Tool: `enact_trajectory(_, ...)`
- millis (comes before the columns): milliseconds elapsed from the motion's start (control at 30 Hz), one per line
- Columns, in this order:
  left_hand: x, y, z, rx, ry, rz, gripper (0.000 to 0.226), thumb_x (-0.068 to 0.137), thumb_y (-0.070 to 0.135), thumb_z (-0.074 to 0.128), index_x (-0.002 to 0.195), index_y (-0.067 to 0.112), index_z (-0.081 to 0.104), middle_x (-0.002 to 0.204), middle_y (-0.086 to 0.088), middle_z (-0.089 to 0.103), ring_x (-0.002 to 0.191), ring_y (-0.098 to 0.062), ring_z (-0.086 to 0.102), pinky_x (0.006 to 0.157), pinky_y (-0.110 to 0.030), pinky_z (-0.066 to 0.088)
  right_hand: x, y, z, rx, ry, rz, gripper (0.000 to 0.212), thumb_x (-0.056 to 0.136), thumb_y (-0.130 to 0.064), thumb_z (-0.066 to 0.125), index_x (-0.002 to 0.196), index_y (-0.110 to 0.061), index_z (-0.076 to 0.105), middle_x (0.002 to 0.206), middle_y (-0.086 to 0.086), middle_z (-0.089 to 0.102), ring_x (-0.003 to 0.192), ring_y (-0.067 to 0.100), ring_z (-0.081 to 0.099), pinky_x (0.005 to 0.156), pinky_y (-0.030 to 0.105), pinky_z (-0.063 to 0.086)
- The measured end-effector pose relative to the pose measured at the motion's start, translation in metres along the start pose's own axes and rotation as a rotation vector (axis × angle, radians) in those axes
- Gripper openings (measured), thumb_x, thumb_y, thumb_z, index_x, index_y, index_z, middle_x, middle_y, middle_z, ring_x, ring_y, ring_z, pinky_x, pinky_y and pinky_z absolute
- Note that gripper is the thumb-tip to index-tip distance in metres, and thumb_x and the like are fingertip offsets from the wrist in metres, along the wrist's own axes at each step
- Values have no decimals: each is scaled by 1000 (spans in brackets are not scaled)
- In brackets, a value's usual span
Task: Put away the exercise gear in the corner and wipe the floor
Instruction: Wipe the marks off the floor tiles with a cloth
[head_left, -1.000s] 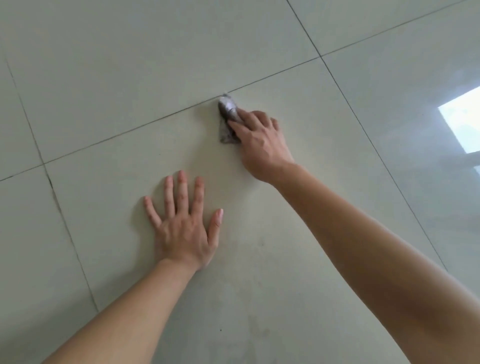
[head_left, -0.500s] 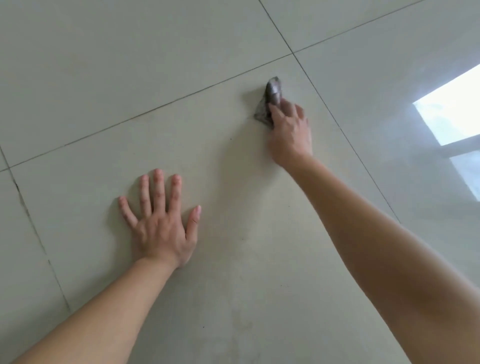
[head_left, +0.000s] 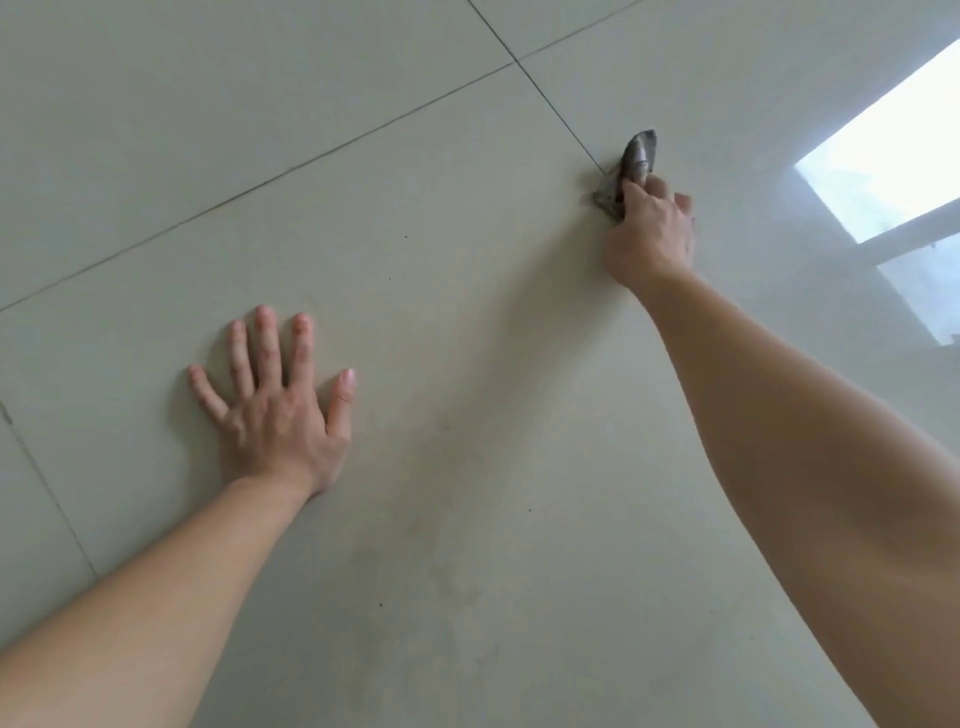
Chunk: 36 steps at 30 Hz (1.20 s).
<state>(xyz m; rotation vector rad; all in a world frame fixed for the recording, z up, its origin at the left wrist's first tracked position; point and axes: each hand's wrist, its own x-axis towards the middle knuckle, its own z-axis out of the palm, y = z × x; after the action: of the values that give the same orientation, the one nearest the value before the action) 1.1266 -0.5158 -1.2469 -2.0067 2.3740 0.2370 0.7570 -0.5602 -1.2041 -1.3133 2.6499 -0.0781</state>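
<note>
Though crumpled small, dark grey rag (head_left: 636, 161) down on the tiled floor (head_left: 415, 260), right at a grout line (head_left: 561, 118), clamped in the curled right hand (head_left: 649, 234). Left hand (head_left: 280, 415) flat, fingers (head_left: 267, 343) spread, bracing well apart. Wiping step, by the look. Next, probably: sweep across the smudged tile (head_left: 441, 545) in the foreground, pressure even.

A bright window reflection (head_left: 891, 150) shines at the right edge

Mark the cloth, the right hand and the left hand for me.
cloth (head_left: 639, 155), head view, on its bunched upper end.
right hand (head_left: 652, 236), head view, on the back of the hand.
left hand (head_left: 278, 421), head view, on the back of the hand.
</note>
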Motion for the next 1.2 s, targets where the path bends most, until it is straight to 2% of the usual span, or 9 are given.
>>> enact_trajectory(233, -1, -1, 2, -9, 4, -4, 74, 92, 62, 18, 154, 23, 22, 164, -8, 11, 150, -29, 6, 113, -67, 4, -204, -21, 51, 131, -139, -1050, 52, 92, -9, 44, 143, -13, 52, 149, 9, 50, 128, 36, 46, 108, 42, 36)
enact_trajectory(333, 0, -2, 2, -4, 6, -1, 74, 91, 62, 15, 155, 24, 19, 164, -7, 8, 150, -27, 3, 113, -67, 3, -179, 5, 41, -28, -138, -1283, 48, 92, -9, 40, 136, -13, 61, 147, 8, 52, 130, 32, 50, 109, 43, 36)
enact_trajectory(467, 1, -3, 3, 26, -11, -5, 71, 95, 61, 16, 155, 24, 15, 164, -7, 5, 151, -27, 0, 112, -68, 2, -83, 62, 19, -126, 100, -687, 50, 94, -11, 44, 143, -17, 52, 136, 10, 58, 118, 37, 51, 97, 43, 39)
enact_trajectory(567, 3, -2, 0, 55, -83, -18, 69, 98, 60, 18, 156, 25, 7, 165, -7, -4, 151, -27, -7, 113, -67, -2, -66, 104, -4, -53, -29, -51, 52, 89, -5, 45, 140, -17, 51, 147, 8, 45, 126, 38, 39, 103, 43, 36)
enact_trajectory(700, 10, 3, -16, 79, -278, -65, 74, 95, 65, 13, 156, 26, -5, 163, -4, -18, 149, -25, -17, 114, -66, -5, -146, 78, 23, 50, 2, -351, 54, 92, -9, 42, 145, -15, 49, 147, 10, 49, 119, 40, 45, 101, 45, 43)
enact_trajectory(867, -30, 27, -23, 5, -83, 2, 67, 99, 54, 24, 156, 20, 15, 164, -8, -5, 150, -29, -3, 116, -63, 6, -285, 54, 52, 82, -197, -1022, 52, 91, -14, 37, 139, -13, 57, 150, 9, 48, 134, 38, 41, 113, 46, 31)
enact_trajectory(967, -74, 49, -20, -46, -79, 72, 64, 99, 53, 28, 156, 26, 14, 164, -7, -8, 151, -28, -5, 115, -61, 4, -257, 79, 43, -15, -156, -1253, 50, 92, -14, 37, 139, -14, 58, 150, 8, 50, 134, 34, 46, 113, 45, 34)
enact_trajectory(1033, -99, 55, -12, -50, -135, 101, 64, 99, 54, 29, 156, 30, 12, 164, -7, -8, 151, -28, -6, 115, -62, 2, -214, 101, 37, -68, -67, -1069, 52, 92, -18, 36, 140, -16, 57, 148, 7, 51, 131, 35, 48, 110, 45, 37)
enact_trajectory(1200, -122, 47, 15, 56, -207, 172, 66, 94, 60, 8, 155, 36, 1, 164, -6, -12, 150, -28, -13, 112, -66, -5, -152, 139, 9, 4, -30, -155, 58, 89, -8, 46, 144, -24, 48, 157, -3, 35, 139, 33, 29, 111, 43, 30)
